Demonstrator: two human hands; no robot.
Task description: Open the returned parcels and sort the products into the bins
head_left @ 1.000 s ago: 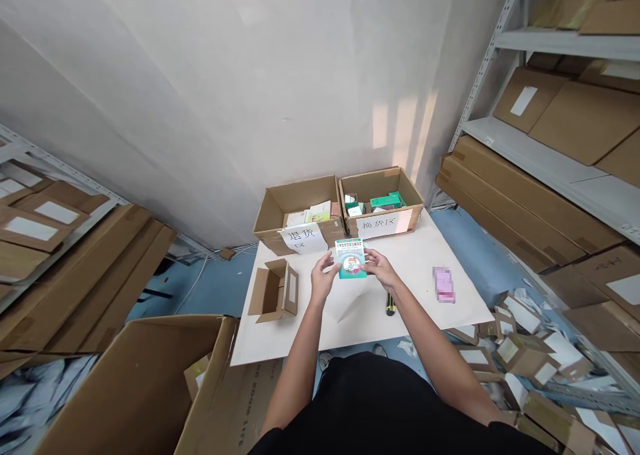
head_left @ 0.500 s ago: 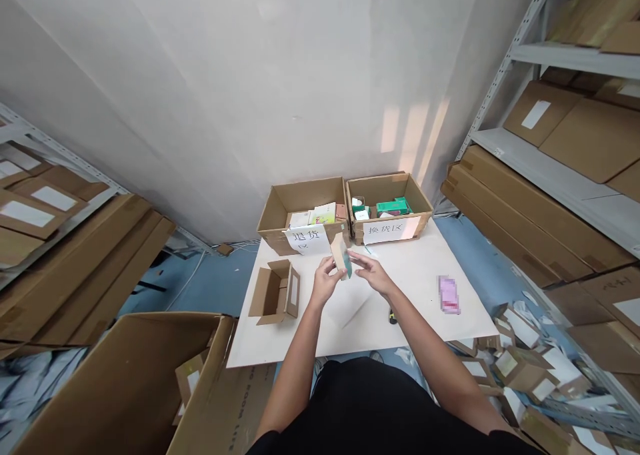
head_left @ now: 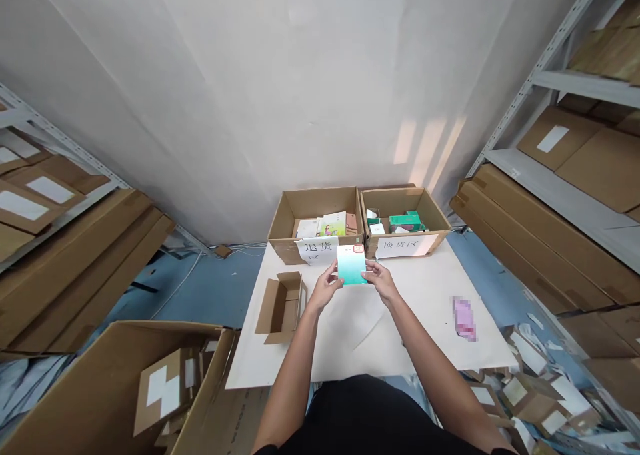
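A small teal and white box (head_left: 352,266) is held up above the white table (head_left: 345,335), its broad printed face toward me. My left hand (head_left: 326,285) grips its left edge between thumb and fingers. On the opposite edge, my right hand (head_left: 381,281) closes on it too. Behind it stand two cardboard bins with handwritten paper signs: the left bin (head_left: 287,251) contains white, yellow-green and pinkish packs, the right bin (head_left: 443,236) green and white boxes. To the left of my hands sits an open cardboard carton (head_left: 267,306).
A blurred pink item (head_left: 465,319) lies on the table's right side. At lower left, a large cardboard box (head_left: 125,348) contains parcels. Shelves with cartons (head_left: 570,141) rise on both sides, and parcels (head_left: 535,395) are heaped on the floor at right.
The small box has turned from edge-on to show its teal face. My right hand has closed on its right edge. The view has shifted, so the table and bins appear slightly lower.
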